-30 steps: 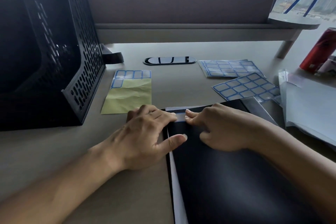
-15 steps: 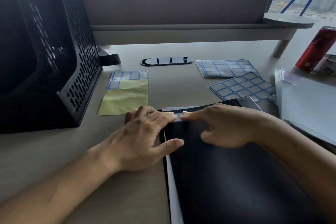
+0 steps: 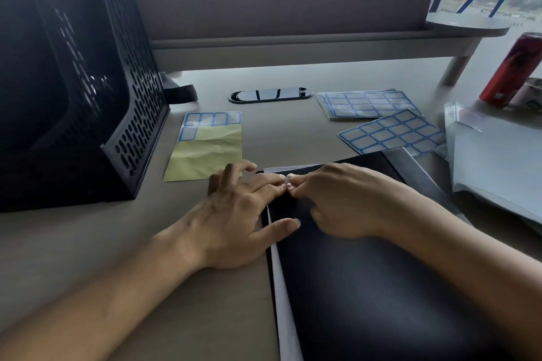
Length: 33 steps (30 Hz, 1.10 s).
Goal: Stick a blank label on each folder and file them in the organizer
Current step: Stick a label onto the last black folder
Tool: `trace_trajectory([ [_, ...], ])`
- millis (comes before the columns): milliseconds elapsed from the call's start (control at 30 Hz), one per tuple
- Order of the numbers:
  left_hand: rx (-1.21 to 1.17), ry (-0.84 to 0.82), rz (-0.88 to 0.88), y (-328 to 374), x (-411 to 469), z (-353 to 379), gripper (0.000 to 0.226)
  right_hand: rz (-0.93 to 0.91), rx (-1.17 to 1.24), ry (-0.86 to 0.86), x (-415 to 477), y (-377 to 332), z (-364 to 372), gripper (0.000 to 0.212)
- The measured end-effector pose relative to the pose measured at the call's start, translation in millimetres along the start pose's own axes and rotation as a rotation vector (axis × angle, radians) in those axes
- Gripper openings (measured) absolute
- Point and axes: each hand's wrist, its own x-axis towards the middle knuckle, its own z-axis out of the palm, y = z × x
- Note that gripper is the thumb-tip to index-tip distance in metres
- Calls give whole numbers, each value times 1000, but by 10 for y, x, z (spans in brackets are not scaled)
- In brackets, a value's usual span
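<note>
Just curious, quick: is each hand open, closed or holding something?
Left hand: open, fingers pressing the black folder.
Right hand: fingers curled at the folder's corner; cannot tell.

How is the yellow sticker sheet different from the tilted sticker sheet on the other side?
The yellow sheet has only five labels; the tilted sheet looks full. The yellow sheet shows bare, crinkled backing; the tilted sheet shows none. Both have blue-bordered labels and lie flat on the desk.

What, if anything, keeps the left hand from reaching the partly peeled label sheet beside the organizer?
Probably nothing, so yes. The left hand rests on the black folder; the label sheet lies just beyond its fingertips, with nothing between them.
</note>
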Motion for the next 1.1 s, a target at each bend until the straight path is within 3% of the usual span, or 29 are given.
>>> trace_trajectory([
  [167, -63, -6, -1, 4, 10, -13, 82, 0, 36, -38, -12, -20, -59, 31],
  [433, -62, -11, -19, -40, -4, 40, 79, 14, 148, -14, -89, 6, -60, 53],
  [633, -159, 93, -38, -65, 5, 60, 73, 44, 218, -25, -29, 107, -130, 51],
  [833, -123, 86, -37, -69, -3, 63, 79, 16, 215, -28, -24, 162, -84, 32],
  [1100, -137, 120, -41, -87, 5, 83, 71, 23, 211, 40, -20, 242, -102, 41],
])
